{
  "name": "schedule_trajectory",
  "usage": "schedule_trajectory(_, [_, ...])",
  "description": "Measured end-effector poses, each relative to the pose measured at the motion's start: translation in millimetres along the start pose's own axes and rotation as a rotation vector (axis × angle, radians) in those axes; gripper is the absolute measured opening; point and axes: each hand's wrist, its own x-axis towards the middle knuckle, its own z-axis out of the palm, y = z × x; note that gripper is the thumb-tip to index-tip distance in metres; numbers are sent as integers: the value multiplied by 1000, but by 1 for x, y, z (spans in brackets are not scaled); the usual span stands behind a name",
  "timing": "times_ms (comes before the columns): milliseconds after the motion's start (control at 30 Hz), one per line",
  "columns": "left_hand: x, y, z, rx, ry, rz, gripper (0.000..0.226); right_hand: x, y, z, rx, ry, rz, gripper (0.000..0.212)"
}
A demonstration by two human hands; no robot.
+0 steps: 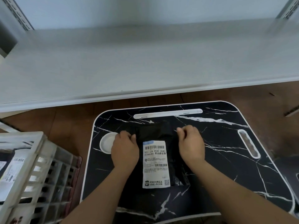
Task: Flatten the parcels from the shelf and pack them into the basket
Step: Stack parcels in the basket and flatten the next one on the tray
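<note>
Your black parcel (155, 133) lies at the centre of the frame on the black marble-patterned tray table (226, 159), its white shipping label (156, 164) facing up. Your left hand (124, 149) curls its fingers onto the parcel's left edge; your right hand (191, 144) pinches the right edge. The white basket (40, 159), lower left, holds labelled parcels. The grey shelf (145, 62) spans the top.
</note>
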Motion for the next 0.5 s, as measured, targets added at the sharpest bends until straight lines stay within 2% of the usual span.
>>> schedule_trajectory(67, [-7,7,0,84,119,81,33,-6,-10,7,-70,-79,-204,32])
schedule_trajectory(100, [-10,9,2,125,138,183,39,-9,-15,10,-134,-146,-296,40])
schedule_trajectory(200, [-20,3,14,299,21,499,52,-23,-20,22,-312,-349,-476,62])
schedule_trajectory(267, [-23,-7,21,401,-35,584,54,-31,-16,27,-351,-406,-490,74])
schedule_trajectory(500, [-31,-24,30,453,-65,573,54,-43,2,52,-474,-201,-564,54])
